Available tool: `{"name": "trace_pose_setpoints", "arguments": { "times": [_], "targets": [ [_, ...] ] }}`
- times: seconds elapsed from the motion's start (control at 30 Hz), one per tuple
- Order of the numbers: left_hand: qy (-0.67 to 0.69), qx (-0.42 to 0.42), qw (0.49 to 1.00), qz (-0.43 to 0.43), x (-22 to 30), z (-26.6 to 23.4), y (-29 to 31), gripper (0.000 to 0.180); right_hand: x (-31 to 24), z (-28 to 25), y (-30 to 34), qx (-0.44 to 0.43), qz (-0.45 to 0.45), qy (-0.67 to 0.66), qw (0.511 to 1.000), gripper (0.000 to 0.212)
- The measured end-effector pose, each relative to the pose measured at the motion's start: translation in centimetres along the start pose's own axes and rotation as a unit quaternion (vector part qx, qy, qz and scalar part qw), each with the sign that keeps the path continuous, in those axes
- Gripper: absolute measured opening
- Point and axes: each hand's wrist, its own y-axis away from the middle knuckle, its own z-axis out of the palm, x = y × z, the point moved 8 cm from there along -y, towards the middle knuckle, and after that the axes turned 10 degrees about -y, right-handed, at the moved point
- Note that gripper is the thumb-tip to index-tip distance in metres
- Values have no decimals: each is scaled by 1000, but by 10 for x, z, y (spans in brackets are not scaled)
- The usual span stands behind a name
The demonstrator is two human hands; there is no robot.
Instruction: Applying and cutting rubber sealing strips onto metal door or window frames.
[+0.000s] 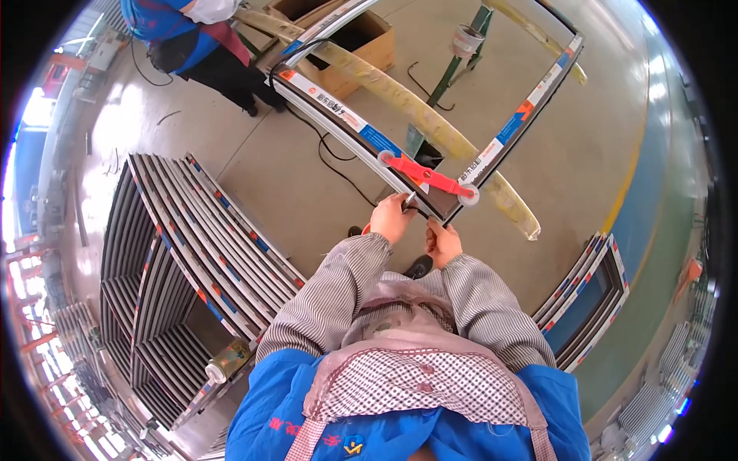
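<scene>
A window frame (369,137) with printed protective film lies on padded supports in front of me, its near corner pointing at my hands. My left hand (390,219) is closed just left of that corner around a small tool with a metal tip (409,201); a bit of red shows under the hand, and the tool's kind is unclear. My right hand (443,244) pinches a thin black strip (433,221) at the corner. Across the corner, bridging both sides, rests a red bar with clear round discs (430,177). The black cord (330,157) loops from the frame to the floor.
Stacked frames (192,238) stand close on my left, with a can (229,361) beside them. More frames (588,300) lean at the right. A yellowish padded beam (430,131) passes under the work. A wooden box (357,58) and a person in blue (165,34) are farther off.
</scene>
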Motion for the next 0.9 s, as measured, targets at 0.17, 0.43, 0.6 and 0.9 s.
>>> {"name": "trace_pose_setpoints", "arguments": {
  "times": [0.17, 0.43, 0.6, 0.9],
  "targets": [
    [25, 143, 989, -12, -9, -11, 28, 21, -11, -18, 28, -67, -71, 148, 984, 16],
    [283, -65, 945, -148, -19, 83, 31, 23, -28, -10, 21, -65, -149, 205, 965, 30],
    [193, -68, 962, -181, -12, 74, 35, 23, -21, -24, 8, -53, -191, 288, 937, 31],
    [729, -57, 624, -275, -84, 75, 5, 31, -127, 116, 151, -29, -591, 724, 353, 69]
  ]
}}
